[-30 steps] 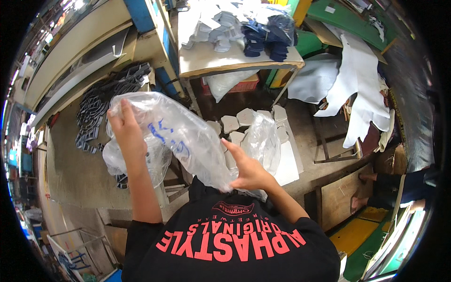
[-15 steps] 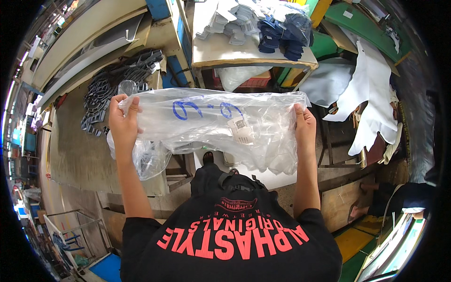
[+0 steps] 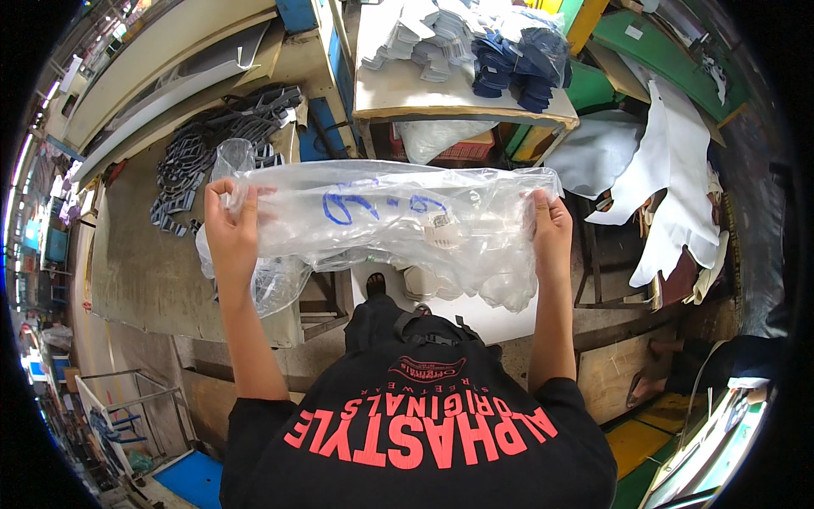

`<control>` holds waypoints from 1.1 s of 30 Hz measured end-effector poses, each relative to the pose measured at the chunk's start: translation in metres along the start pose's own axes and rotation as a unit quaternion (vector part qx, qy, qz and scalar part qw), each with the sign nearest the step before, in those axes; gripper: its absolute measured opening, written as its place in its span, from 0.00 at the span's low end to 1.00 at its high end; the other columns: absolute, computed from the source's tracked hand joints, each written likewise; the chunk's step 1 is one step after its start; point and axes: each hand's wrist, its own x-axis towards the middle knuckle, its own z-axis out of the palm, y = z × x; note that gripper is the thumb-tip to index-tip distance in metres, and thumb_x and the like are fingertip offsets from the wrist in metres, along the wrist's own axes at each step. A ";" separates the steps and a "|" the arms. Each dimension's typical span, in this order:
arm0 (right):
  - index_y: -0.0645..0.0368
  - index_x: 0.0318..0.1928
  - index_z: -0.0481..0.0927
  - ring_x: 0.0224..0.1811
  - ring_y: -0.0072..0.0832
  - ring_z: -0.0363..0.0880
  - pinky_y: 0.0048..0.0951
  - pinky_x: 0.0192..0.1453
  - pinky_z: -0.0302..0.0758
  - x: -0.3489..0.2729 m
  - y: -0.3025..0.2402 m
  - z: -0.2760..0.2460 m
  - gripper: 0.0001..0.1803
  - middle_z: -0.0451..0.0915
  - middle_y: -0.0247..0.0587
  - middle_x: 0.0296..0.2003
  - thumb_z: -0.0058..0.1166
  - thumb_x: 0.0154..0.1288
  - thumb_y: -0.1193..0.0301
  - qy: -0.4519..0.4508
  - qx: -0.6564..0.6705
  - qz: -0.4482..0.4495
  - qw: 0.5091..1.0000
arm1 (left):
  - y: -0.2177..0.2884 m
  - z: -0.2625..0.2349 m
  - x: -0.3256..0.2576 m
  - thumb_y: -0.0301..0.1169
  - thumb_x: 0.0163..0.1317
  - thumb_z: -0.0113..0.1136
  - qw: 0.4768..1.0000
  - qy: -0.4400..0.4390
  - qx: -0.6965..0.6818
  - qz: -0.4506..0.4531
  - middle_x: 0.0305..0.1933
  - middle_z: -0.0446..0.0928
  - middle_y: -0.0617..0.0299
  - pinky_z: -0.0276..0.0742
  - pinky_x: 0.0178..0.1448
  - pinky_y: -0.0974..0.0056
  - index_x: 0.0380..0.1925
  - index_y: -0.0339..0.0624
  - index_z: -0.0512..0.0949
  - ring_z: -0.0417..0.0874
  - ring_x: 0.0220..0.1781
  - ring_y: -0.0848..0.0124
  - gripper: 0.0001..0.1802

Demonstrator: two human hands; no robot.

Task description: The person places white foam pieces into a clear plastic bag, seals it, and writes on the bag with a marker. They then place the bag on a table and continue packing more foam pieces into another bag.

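Observation:
A large clear plastic bag (image 3: pixel 381 229) is stretched sideways in front of me, with blue handwritten marks on its face. A small white printed label (image 3: pixel 441 231) sits beneath those marks. At the bag's left end my left hand (image 3: pixel 232 222) pinches the film between thumb and fingers. My right hand (image 3: pixel 549 222) grips the upper right corner in the same way. Loose, crumpled film hangs below both hands. Through the film's lower part something pale shows, but I cannot tell what it is.
On the left table (image 3: pixel 136 271) lies a heap of dark metal cutting dies (image 3: pixel 191 161). Ahead, another table (image 3: pixel 407 100) bears stacked grey pieces (image 3: pixel 437 38) and navy pieces (image 3: pixel 517 64). White leather sheets (image 3: pixel 678 178) hang at right. A person's leg (image 3: pixel 653 386) shows at lower right.
My left hand has shifted slightly right, so the bag's upper edge is slacker. The written marks and the label have moved and tilted with the film. My right hand stays nearly in place.

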 end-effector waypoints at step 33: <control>0.65 0.65 0.80 0.53 0.23 0.83 0.27 0.59 0.78 -0.125 0.067 0.236 0.16 0.87 0.36 0.54 0.52 0.82 0.74 -0.558 0.052 0.212 0.800 | -0.033 -0.044 -0.222 0.48 0.86 0.38 0.785 0.073 -0.530 -0.311 0.75 0.78 0.53 0.79 0.73 0.51 0.79 0.37 0.66 0.83 0.68 0.59 0.34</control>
